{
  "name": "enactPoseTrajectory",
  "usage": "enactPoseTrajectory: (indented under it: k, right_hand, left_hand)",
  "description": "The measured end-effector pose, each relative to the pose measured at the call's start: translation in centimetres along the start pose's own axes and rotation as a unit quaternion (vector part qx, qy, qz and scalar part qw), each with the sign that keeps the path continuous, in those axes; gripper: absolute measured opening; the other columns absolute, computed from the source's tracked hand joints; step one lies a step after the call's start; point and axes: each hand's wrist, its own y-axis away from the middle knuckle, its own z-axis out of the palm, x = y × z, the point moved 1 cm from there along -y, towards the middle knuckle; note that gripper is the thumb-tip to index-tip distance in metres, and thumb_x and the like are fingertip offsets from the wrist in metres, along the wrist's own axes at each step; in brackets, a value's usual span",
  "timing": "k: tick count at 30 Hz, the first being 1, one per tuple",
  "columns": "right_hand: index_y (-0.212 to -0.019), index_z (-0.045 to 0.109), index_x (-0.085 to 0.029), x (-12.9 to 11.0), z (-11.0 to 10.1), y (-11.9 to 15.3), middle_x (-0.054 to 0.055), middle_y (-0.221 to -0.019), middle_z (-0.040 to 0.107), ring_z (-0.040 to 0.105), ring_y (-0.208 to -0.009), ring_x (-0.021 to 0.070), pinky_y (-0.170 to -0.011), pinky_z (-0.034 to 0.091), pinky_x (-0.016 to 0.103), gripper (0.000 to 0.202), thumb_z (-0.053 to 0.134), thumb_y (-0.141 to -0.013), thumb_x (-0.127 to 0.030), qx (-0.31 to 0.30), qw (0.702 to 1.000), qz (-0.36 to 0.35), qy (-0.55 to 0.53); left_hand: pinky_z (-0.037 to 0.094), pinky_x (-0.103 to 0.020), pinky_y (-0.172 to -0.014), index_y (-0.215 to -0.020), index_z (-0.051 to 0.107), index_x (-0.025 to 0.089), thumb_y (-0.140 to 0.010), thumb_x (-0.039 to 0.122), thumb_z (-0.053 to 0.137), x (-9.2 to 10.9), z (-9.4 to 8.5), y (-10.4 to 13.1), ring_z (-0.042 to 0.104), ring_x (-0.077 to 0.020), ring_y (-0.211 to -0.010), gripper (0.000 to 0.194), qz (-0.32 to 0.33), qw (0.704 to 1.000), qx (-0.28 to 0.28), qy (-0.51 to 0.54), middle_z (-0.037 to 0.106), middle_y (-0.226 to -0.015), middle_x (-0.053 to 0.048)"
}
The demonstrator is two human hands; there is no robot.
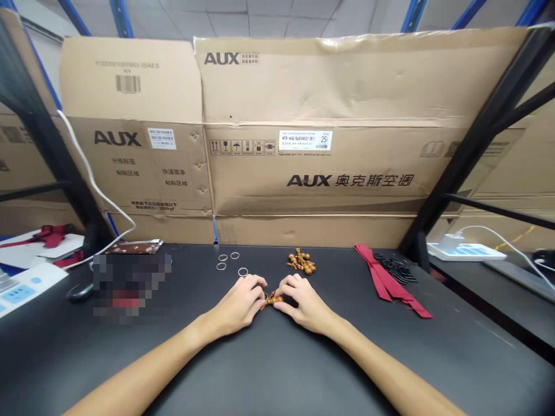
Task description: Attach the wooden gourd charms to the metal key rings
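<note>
My left hand (245,300) is closed at the middle of the black table, its fingertips on a metal ring (266,296) that shows only in part. Facing it, my right hand (306,303) pinches a small brown wooden gourd pendant (274,300) with a cord loop. Ring and pendant meet between the two hands; whether the cord passes through the ring I cannot tell. Just beyond my left hand lies a loose metal ring (243,272), with several more rings (221,266) behind it. A pile of similar wooden pendants (303,262) lies beyond my right hand.
Red fabric strips (388,280) and a heap of black clips (395,268) lie at the right. On the left are a blurred dark item (125,283), a brown packet (136,247) and a power strip (26,289). Tall cardboard (303,190) walls off the back.
</note>
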Motion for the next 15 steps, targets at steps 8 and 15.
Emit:
enactPoseTrajectory:
  k: [8,15]
  right_hand:
    - [-0.095,0.062,-0.024,0.33,-0.03,-0.08,0.004,-0.099,0.060,0.052,-0.093,0.0195,-0.084,0.042,0.036,0.017,0.056,-0.091,-0.039,0.019,0.999,0.024,0.016]
    - [-0.095,0.063,-0.024,0.56,0.05,-0.15,0.004,-0.100,0.060,0.051,-0.095,0.0200,-0.085,0.041,0.036,0.016,0.057,-0.091,-0.038,0.027,0.999,0.035,0.025]
  left_hand:
    - [0.045,-0.038,-0.094,-0.087,0.058,0.020,-0.093,0.021,0.049,-0.01,-0.15,-0.06,0.054,-0.0210,-0.104,0.011,0.002,1.000,-0.010,0.009,0.054,-0.116,-0.007]
    - [0.044,-0.038,-0.095,-0.086,0.061,0.020,-0.093,0.018,0.046,-0.42,0.09,-0.10,0.053,-0.0210,-0.105,0.017,0.019,1.000,-0.006,-0.004,0.055,-0.118,-0.007]
